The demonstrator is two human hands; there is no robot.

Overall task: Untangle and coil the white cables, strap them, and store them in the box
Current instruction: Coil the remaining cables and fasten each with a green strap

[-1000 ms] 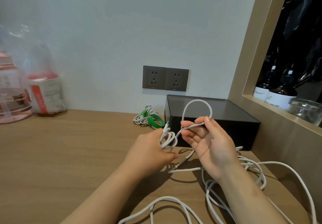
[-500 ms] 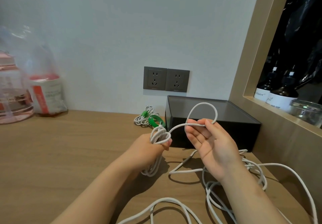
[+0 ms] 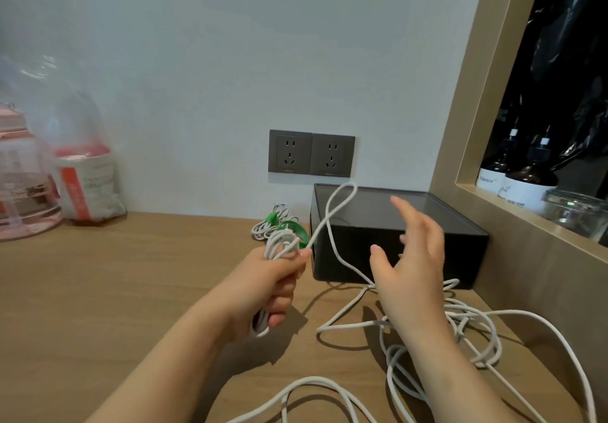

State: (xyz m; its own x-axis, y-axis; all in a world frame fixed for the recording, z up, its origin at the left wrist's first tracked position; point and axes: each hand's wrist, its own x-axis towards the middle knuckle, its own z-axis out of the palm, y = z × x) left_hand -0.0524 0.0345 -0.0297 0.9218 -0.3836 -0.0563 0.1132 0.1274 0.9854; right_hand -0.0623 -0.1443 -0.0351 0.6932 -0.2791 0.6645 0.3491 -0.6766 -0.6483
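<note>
Far left: a pink container [image 3: 23,189] and a clear bag holding a red-labelled packet [image 3: 87,184] stand at the back of the wooden counter [image 3: 131,274], against the wall.

Centre: the left hand [image 3: 269,286] is clenched round a coil of white cable [image 3: 279,241]. The turns show above the fist and again below it. Behind the hand, near the wall, a small cable bundle [image 3: 265,226] lies on the counter with a green strap [image 3: 272,218] round it. A second green strap loop [image 3: 297,227] lies just beside it. A double wall socket [image 3: 311,154] sits above them.

From the coil one strand rises into a free loop [image 3: 342,198] in front of the black box [image 3: 394,235], then drops to the counter. The box rests at the back right of the counter, against the side panel.

Right: the right hand [image 3: 411,268] is released, fingers spread, grasping nothing. It hovers in front of the box, beside the falling strand. Contact with the strand cannot be told. Loose cable [image 3: 467,315] lies in tangled loops on the counter beneath and to the right of this hand.

Far right: a recessed shelf [image 3: 493,198] holds two dark bottles [image 3: 526,182] and a glass jar [image 3: 575,213].
</note>
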